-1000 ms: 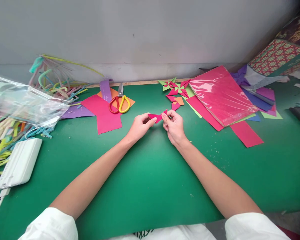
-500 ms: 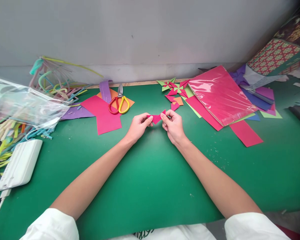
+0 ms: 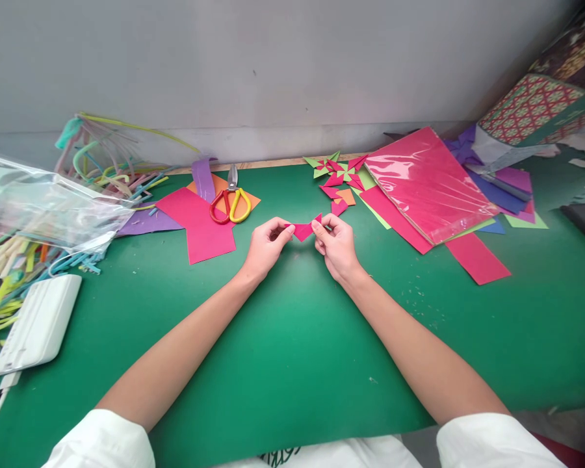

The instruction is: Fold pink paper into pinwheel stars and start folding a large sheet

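Note:
A small folded piece of red paper (image 3: 302,231) is stretched between my two hands above the green tabletop. My left hand (image 3: 269,246) pinches its left end between thumb and fingers. At the other end, my right hand (image 3: 335,244) grips the upper right point in the same way. The paper's middle dips to a downward point, and its ends are partly hidden by my fingers. Just beyond my hands lie folded paper pieces in red and orange (image 3: 345,196), with red and green folded stars (image 3: 341,173) behind them.
Scissors (image 3: 231,198) with red and yellow handles rest on red paper (image 3: 209,244) at the left. A plastic-wrapped pack of red paper (image 3: 429,185) lies at the right. Pipe cleaners (image 3: 10,273), a clear plastic bag (image 3: 43,195) and a white power bank (image 3: 39,322) occupy the far left.
My left hand has shifted very slightly left, showing a bit more of the folded paper. Both hands keep their hold; the whole view has moved a little.

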{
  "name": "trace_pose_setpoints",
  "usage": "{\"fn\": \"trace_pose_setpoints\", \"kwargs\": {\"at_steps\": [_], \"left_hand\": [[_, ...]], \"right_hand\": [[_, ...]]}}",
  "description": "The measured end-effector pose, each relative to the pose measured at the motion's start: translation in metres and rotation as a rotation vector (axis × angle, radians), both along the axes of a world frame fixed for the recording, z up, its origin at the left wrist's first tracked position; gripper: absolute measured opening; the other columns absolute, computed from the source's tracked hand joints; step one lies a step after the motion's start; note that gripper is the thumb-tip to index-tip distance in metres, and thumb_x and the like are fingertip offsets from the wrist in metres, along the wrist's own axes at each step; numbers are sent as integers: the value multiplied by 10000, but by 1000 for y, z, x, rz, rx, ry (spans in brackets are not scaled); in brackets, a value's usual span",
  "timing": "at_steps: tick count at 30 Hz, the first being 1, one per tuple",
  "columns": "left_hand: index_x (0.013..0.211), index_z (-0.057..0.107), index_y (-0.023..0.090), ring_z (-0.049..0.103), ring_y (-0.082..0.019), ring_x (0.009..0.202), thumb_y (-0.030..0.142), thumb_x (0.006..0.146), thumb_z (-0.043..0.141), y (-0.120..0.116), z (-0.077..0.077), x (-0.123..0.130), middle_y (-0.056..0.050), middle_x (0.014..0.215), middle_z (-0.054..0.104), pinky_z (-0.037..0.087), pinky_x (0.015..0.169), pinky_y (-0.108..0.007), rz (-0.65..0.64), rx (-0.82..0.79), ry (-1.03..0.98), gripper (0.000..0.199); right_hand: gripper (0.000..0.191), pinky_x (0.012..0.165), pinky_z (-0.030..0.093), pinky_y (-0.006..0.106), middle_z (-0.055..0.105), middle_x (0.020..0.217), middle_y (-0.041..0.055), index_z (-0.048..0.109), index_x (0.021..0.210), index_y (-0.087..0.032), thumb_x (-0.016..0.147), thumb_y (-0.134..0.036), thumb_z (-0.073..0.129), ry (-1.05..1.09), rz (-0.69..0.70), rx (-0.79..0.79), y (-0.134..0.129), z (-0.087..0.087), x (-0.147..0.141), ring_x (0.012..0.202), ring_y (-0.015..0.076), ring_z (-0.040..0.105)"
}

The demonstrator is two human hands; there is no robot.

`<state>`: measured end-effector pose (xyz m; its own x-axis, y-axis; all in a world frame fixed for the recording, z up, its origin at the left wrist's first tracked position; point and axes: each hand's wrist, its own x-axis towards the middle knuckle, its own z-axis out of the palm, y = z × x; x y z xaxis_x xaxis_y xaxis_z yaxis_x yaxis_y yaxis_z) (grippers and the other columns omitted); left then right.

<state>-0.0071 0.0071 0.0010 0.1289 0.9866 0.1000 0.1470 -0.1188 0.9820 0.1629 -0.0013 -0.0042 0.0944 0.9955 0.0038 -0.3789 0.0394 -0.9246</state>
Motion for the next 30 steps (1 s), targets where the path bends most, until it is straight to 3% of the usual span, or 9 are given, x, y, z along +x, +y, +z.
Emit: {"fn": "trace_pose_setpoints", "kwargs": {"at_steps": [24, 27, 30], "left_hand": [[821, 703, 172, 552, -135, 649, 460, 939, 663, 0, -2, 1, -29, 733, 675, 455, 650, -271, 3, -38, -198, 314], [838, 694, 170, 561, -133, 649, 523, 983, 598, 0, -3, 1, -37, 750, 670, 454, 625, -267, 10, -46, -259, 394], [764, 687, 160, 562, -129, 659, 567, 994, 575, -1, 1, 3, -40, 728, 665, 457, 653, -262, -35, -13, -163, 482]], "right_hand": [[486, 391, 243, 193, 386, 604, -95, 498, 716, -220, 729, -488, 903, 6, 0, -10, 0, 1, 0, 462, 49, 306], [495, 393, 242, 189, 375, 586, -99, 490, 721, -223, 723, -495, 905, 22, -14, -14, 0, 0, 1, 461, 52, 305], [494, 392, 236, 190, 365, 583, -103, 490, 727, -223, 733, -497, 900, 19, -4, -5, 0, 0, 1, 453, 48, 287]]}}
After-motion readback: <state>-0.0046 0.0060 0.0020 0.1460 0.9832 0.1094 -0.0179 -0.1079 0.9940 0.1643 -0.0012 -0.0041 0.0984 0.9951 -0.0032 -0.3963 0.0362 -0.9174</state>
